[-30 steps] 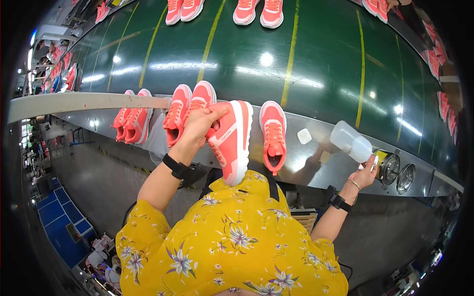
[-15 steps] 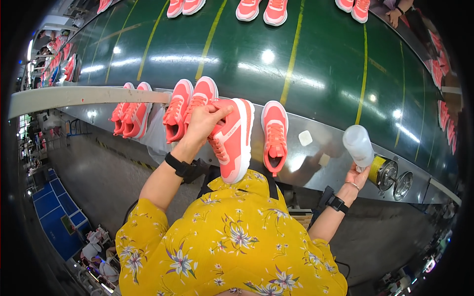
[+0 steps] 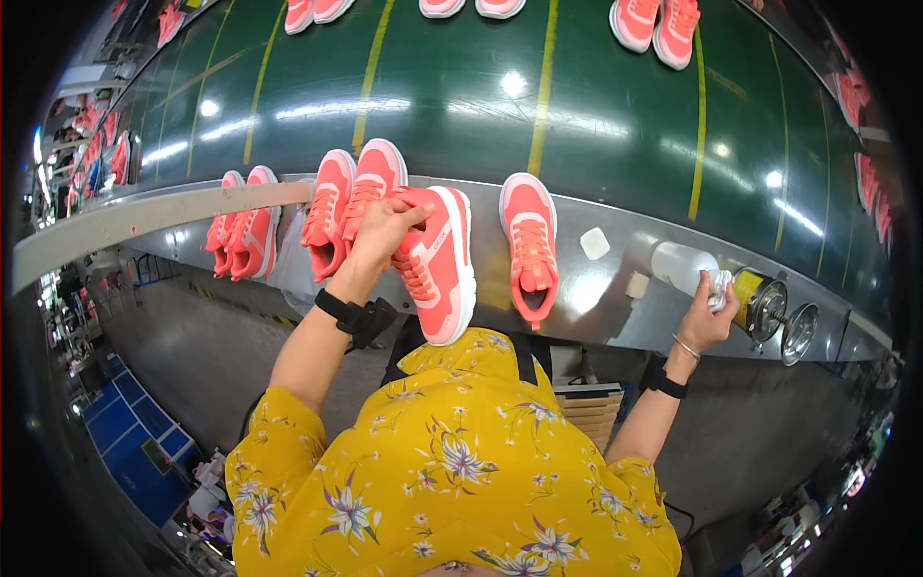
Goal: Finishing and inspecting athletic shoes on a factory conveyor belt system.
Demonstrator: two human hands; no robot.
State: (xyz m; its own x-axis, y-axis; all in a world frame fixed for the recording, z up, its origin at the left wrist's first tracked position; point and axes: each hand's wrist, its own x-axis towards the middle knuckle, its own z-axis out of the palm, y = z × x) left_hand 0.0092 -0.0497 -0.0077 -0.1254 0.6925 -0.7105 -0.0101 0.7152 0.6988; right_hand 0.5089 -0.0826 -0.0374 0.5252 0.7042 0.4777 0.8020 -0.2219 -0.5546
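Observation:
My left hand (image 3: pixel 386 229) is closed on the collar of a coral-pink sneaker (image 3: pixel 437 274), fingers at its opening. The shoe hangs toe down, its white sole facing right. My right hand (image 3: pixel 708 313) reaches over the metal ledge with fingers closed on a small crumpled white thing (image 3: pixel 719 289). This touches or overlaps the narrow end of a white plastic bottle (image 3: pixel 681 265); whether it is cloth or part of the bottle, I cannot tell. Between my hands a matching sneaker (image 3: pixel 530 245) sits on the ledge, toe pointing away.
Beyond the metal ledge (image 3: pixel 615 308) runs a green belt (image 3: pixel 461 115) with yellow lines and sneaker pairs (image 3: pixel 655 27). More sneakers (image 3: pixel 351 197) stand left, beside a pale bar (image 3: pixel 154 207). Right of the bottle are an open yellow can (image 3: pixel 760 300) and a metal lid (image 3: pixel 800 334). White pads lie nearby.
My right hand and the white bottle have shifted; the bottle's narrow end now points right. A crumpled white thing shows in those fingers. My left hand still grips the sneaker.

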